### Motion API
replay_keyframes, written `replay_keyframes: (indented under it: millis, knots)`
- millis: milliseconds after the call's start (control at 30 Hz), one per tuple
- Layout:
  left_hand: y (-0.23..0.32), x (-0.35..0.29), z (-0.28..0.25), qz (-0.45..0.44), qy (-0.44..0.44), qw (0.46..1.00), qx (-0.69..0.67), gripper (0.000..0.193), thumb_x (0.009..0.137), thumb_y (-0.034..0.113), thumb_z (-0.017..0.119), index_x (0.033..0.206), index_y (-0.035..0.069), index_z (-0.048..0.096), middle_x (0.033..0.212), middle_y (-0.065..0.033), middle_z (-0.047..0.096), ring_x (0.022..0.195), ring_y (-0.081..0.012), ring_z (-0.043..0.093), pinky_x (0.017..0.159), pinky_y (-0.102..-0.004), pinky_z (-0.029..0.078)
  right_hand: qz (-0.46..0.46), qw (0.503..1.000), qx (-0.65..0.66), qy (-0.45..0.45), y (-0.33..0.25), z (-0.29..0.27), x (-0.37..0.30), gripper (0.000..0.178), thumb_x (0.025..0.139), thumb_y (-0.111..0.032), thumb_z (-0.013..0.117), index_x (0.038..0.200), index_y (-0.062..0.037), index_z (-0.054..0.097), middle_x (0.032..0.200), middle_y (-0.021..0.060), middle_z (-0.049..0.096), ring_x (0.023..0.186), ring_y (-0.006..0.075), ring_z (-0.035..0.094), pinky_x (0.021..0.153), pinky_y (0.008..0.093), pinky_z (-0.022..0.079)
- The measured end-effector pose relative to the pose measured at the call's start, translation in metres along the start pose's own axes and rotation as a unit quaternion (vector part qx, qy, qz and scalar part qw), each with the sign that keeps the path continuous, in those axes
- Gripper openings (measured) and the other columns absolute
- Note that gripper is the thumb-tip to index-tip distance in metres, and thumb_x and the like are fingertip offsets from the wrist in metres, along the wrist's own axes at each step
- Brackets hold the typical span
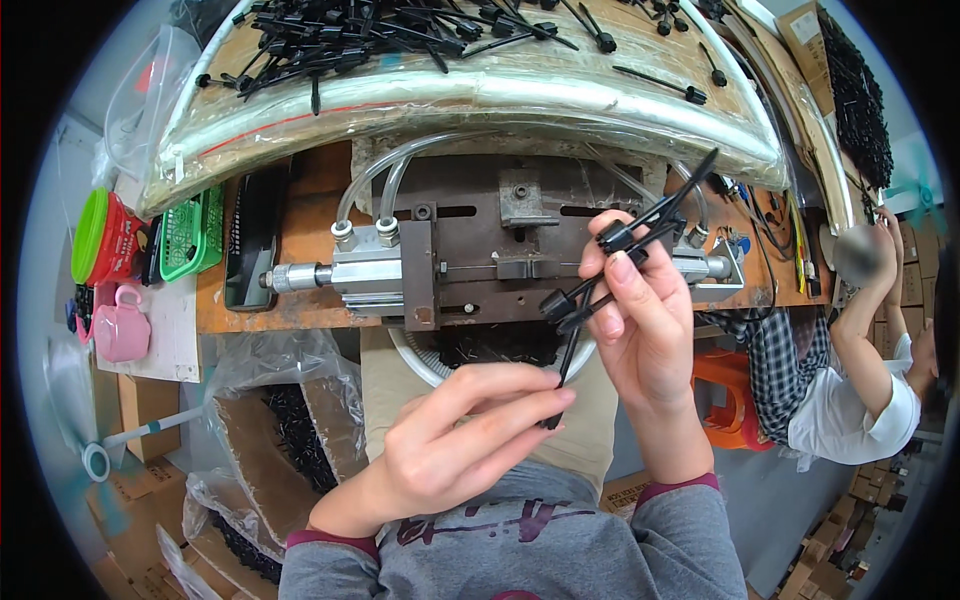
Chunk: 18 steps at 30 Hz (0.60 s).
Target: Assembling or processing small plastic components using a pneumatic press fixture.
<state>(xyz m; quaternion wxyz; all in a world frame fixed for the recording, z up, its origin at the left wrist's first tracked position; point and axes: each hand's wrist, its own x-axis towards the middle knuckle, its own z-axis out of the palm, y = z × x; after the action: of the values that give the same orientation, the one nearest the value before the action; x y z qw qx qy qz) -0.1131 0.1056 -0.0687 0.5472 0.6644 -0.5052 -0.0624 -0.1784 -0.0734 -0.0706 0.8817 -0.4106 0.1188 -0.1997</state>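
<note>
My right hand point(650, 315) is closed on several thin black plastic stems with thick heads point(616, 237), pinched between thumb and fingers above the front of the metal fixture point(480, 245). Lower and to the left, my left hand point(460, 440) pinches the bottom end of a black stem point(569, 360), whose upper part reaches the bunch in my right hand. The left fingertips hide part of that end. Between two air cylinders, a small block point(518, 268) sits at the middle of the fixture, behind my hands.
A raised plastic-wrapped tray point(480, 95) carries a pile of black stems point(340, 35). A white bowl point(420, 362) of dark pieces is below the fixture. Left are a green basket point(192, 235), pink mug point(124, 328) and cartons point(250, 460). A co-worker point(860, 390) is at right, by an orange stool point(727, 395).
</note>
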Motion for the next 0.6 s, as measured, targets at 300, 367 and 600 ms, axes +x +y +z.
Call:
replay_keyframes:
  millis: [300, 367, 600]
  knots:
    - [-0.037, -0.003, 0.015, 0.050, 0.012, 0.976, 0.213, 0.030, 0.063, 0.004, 0.078, 0.091, 0.002, 0.070, 0.122, -0.0141, 0.064, 0.083, -0.0241, 0.067, 0.070, -0.0298, 0.054, -0.072, 0.986, -0.123, 0.082, -0.021, -0.019, -0.009, 0.030, 0.092, -0.006, 0.060, 0.120, 0.0039, 0.054, 0.090, 0.0088, 0.062, 0.059, 0.0054, 0.048, 0.052, 0.0171, 0.039]
    - [-0.045, -0.004, 0.026, 0.063, 0.010, 0.966, 0.251, 0.029, 0.064, 0.004, 0.077, 0.092, 0.002, 0.069, 0.123, -0.0132, 0.064, 0.081, -0.0229, 0.067, 0.069, -0.0292, 0.054, -0.046, 0.985, -0.151, 0.071, -0.020, -0.020, -0.015, 0.031, 0.091, -0.005, 0.061, 0.119, 0.0049, 0.054, 0.089, 0.0092, 0.063, 0.057, 0.0053, 0.048, 0.050, 0.0166, 0.038]
    - [-0.046, 0.013, 0.030, 0.053, -0.020, 0.952, 0.301, 0.027, 0.066, 0.007, 0.075, 0.092, 0.003, 0.069, 0.122, -0.0116, 0.065, 0.063, -0.0172, 0.063, 0.062, -0.0274, 0.051, 0.034, 0.980, -0.185, 0.057, -0.025, -0.014, -0.031, 0.028, 0.088, -0.004, 0.065, 0.113, 0.0061, 0.059, 0.082, 0.0070, 0.064, 0.055, 0.0035, 0.050, 0.047, 0.0150, 0.037]
